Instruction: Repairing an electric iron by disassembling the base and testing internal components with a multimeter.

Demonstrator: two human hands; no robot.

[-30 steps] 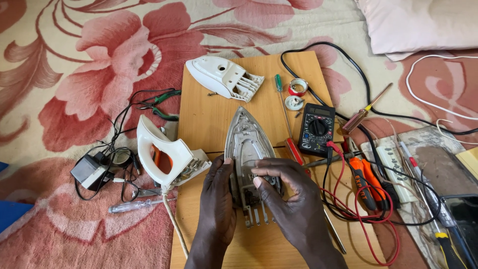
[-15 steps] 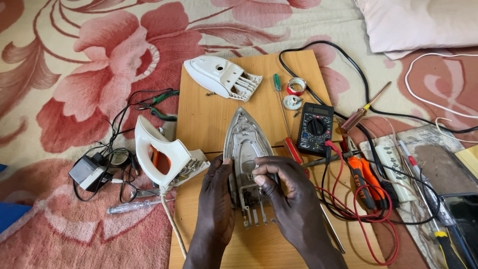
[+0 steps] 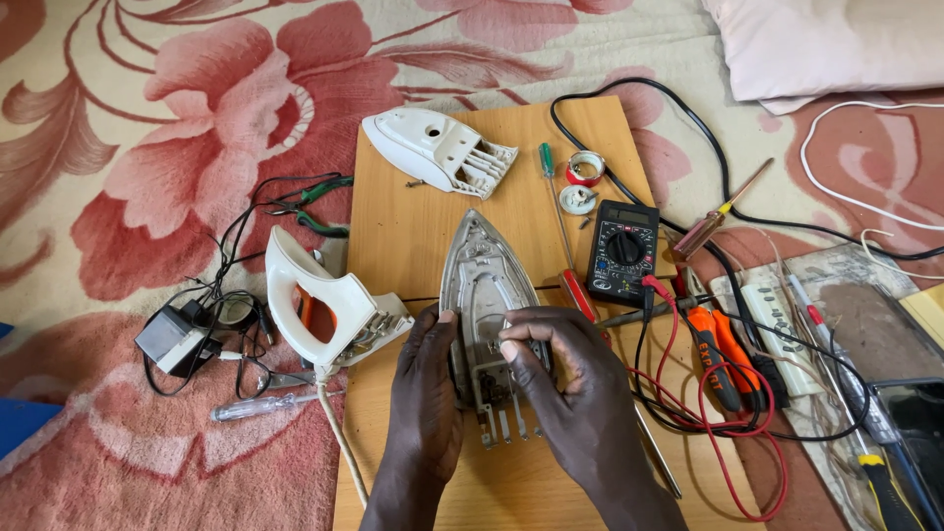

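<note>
One iron soleplate (image 3: pixel 484 295) flat on wooden board (image 3: pixel 413 221), tip pointing away. Two hands on it: left hand (image 3: pixel 425 393) grips left edge, right hand (image 3: pixel 570 388) pinches fingertips on inner metal fitting near rear. Two white iron shells: handle housing (image 3: pixel 320 305) left of board, cover (image 3: pixel 438 149) at far end. One multimeter (image 3: pixel 621 248), two tape rolls (image 3: pixel 582 182). Orange pliers (image 3: pixel 723 359) half buried under red leads. Soleplate rear hidden by hands.

Wooden board (image 3: pixel 413 231) on floral carpet (image 3: pixel 177 118): iron soleplate (image 3: pixel 482 285) at centre, white iron cover (image 3: pixel 438 149) far, multimeter (image 3: pixel 621 251) right.
</note>
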